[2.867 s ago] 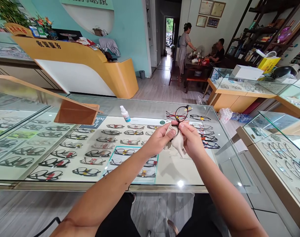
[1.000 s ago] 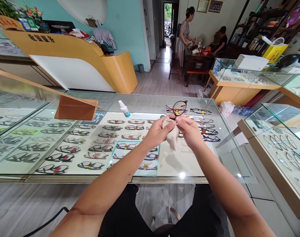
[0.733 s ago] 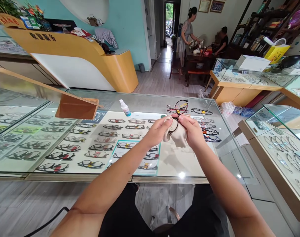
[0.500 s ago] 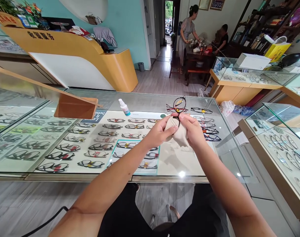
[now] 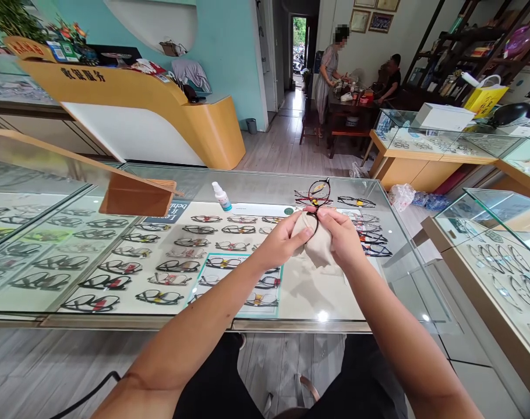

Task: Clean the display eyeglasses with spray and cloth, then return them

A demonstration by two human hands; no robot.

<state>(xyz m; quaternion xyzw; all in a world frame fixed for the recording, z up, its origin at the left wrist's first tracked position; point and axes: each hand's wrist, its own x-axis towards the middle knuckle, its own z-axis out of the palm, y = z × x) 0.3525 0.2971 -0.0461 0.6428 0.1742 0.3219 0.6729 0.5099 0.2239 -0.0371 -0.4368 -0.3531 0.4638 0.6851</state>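
A pair of dark-rimmed eyeglasses (image 5: 320, 193) is held on end above the glass counter, one lens standing up clear of the fingers. Around its lower lens a pale beige cloth (image 5: 320, 247) is folded. My left hand (image 5: 286, 237) is closed, its thumb pressing the cloth against that lens. On the other side my right hand (image 5: 340, 233) pinches the frame near the bridge and the cloth's edge. The lower lens is mostly hidden by cloth and fingers. A white spray bottle (image 5: 222, 196) with a blue-green band stands on the counter to the left.
Under the glass of the display counter (image 5: 256, 177) lie several rows of eyeglasses (image 5: 159, 297). A wooden-footed stand (image 5: 138, 195) rests on the left. More display cases (image 5: 479, 244) are at the right. Two people (image 5: 328, 73) are by a dark table farther back.
The view has tilted up slightly, so the counter sits lower. Both hands keep their hold on the eyeglasses and cloth, with only slight finger movement.
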